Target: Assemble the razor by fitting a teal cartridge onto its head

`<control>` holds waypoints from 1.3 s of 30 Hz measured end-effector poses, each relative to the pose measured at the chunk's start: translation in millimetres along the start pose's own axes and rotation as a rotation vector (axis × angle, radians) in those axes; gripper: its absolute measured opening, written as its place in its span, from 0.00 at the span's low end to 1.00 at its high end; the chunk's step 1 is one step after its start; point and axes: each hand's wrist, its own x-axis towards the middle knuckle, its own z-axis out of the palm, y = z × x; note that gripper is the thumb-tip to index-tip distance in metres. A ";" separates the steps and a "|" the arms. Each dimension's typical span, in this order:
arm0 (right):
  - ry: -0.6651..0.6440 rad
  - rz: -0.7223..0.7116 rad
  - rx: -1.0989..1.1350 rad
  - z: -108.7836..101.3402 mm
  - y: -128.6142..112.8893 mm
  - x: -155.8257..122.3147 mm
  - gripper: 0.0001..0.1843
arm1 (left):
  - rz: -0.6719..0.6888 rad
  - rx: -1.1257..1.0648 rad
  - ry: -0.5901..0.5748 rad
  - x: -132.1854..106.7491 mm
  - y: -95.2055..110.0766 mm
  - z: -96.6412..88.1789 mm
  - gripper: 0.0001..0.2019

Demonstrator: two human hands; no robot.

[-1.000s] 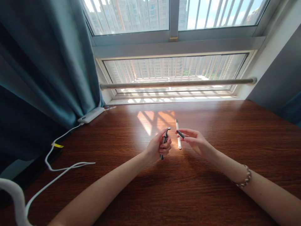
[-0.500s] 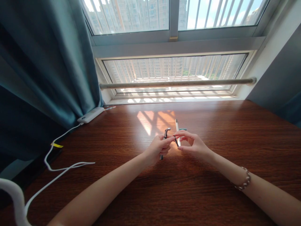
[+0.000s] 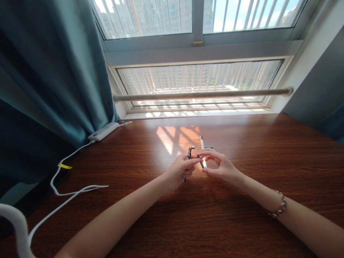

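Note:
My left hand point(image 3: 185, 167) is closed around a slim dark tool with a shiny hooked head point(image 3: 190, 151); its lower end sticks out below my fingers. My right hand point(image 3: 218, 163) pinches a small thin dark strip point(image 3: 200, 162) by its two ends, between thumb and fingertips. The left forefinger reaches over to the strip and appears to touch it. Just beyond the right fingers lies a narrow white stick-like thing point(image 3: 202, 142), partly hidden by the hand. A short teal piece point(image 3: 209, 147) lies beside it. What kind of things these are is too small to tell.
A brown wooden table point(image 3: 150, 222) spreads under both hands. At the back left, by a blue curtain point(image 3: 64, 71), lies a white power strip or adapter point(image 3: 103, 132). Its white cable point(image 3: 57, 175) runs along the left side. A window with a rail point(image 3: 201, 95) stands behind the table.
The thin strip in my right fingers has turned slightly and now shows a lighter, greenish face. Both hands are almost in the same place, the left still around the dark tool.

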 end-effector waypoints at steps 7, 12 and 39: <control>0.000 -0.003 0.009 0.0 0.4 -0.2 0.24 | -0.006 -0.024 -0.073 0.4 -1.5 -3.4 0.12; 0.015 0.001 0.000 0.8 -0.6 0.3 0.23 | 0.008 -0.041 -0.094 0.3 -1.4 -3.4 0.11; -0.056 0.123 -0.749 3.3 15.3 -3.0 0.18 | 0.008 -0.096 0.068 11.4 -6.2 -11.6 0.16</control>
